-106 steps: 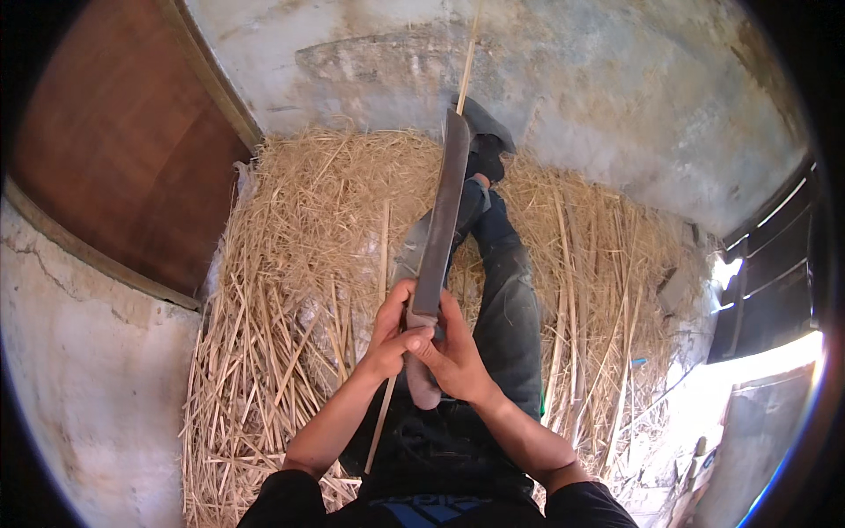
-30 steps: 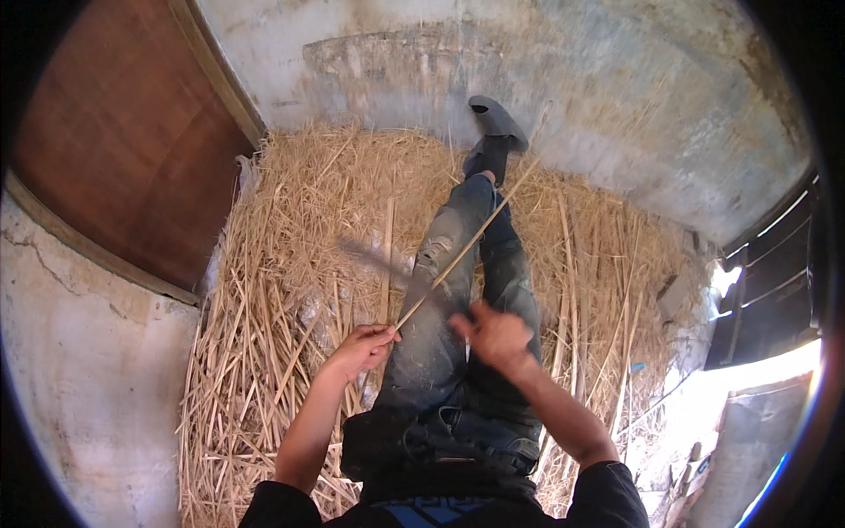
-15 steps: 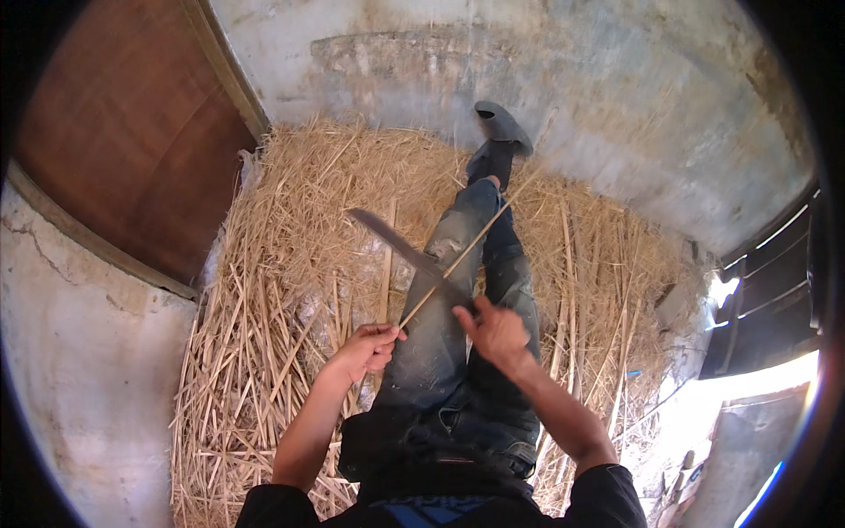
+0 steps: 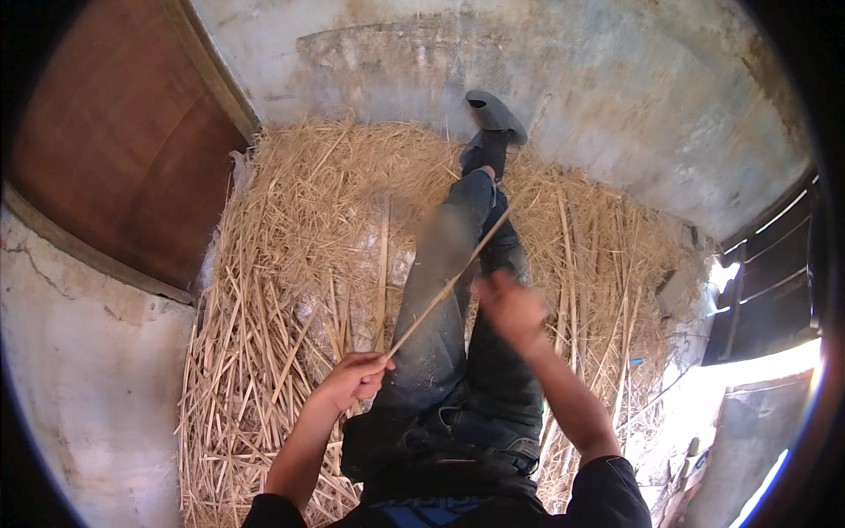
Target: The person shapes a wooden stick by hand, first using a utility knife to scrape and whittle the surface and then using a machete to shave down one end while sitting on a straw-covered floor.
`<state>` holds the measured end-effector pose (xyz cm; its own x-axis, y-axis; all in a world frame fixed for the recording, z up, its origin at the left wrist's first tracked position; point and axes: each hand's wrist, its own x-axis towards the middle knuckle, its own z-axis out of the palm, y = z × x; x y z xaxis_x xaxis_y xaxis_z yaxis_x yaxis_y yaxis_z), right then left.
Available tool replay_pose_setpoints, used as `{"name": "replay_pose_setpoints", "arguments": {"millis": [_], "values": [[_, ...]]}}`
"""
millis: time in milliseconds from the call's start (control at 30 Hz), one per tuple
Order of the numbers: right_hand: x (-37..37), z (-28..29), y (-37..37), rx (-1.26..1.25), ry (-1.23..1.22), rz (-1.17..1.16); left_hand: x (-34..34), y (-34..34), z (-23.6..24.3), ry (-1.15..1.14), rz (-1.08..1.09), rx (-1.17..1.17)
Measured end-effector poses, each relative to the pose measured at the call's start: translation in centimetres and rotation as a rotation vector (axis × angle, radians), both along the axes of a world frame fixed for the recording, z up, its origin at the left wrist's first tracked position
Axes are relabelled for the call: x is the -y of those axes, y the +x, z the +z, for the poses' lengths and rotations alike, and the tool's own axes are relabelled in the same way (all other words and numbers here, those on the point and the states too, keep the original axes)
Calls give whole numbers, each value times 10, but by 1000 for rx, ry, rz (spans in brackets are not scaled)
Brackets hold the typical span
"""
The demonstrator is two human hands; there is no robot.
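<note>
My left hand (image 4: 355,378) is closed, pinching the lower end of a thin bamboo strip (image 4: 440,295). The strip slants up and to the right across my legs, its far end near the shin. To the right of the strip, my right hand (image 4: 513,310) is blurred by motion, its fingers indistinct. The knife, a long dark blade seen in that hand a moment earlier, now shows only as a grey smear (image 4: 446,233) over the knee. My outstretched legs (image 4: 431,352) in worn dark trousers lie beneath both hands.
Straw-like shavings and loose strips (image 4: 255,378) cover the floor around my legs. A pale, stained wall (image 4: 598,97) rises beyond my dark shoe (image 4: 495,116). A brown panel (image 4: 123,141) in a wooden frame stands at the left; dark slats (image 4: 761,290) are at the right.
The clearly visible knife blade has turned into a blur as my right hand moves slightly right and up. My left hand has come slightly down and left with the bamboo strip.
</note>
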<state>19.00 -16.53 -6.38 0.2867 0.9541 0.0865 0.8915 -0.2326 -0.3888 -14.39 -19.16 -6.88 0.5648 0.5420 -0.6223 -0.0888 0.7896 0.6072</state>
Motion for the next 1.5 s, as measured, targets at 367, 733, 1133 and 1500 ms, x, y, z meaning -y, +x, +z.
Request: {"name": "replay_pose_setpoints", "arguments": {"millis": [367,733,1133,1500], "values": [[59,12,-46,-84,240,403,-20,37,15,21,-3,147],[-30,17,176,-100,206,-302,11,-57,-6,146,-187,-102],[3,11,92,152,-120,115,-17,-82,-2,242,-255,-279],[-31,-13,271,-205,471,-537,1,-172,-46,95,-293,-249]]}}
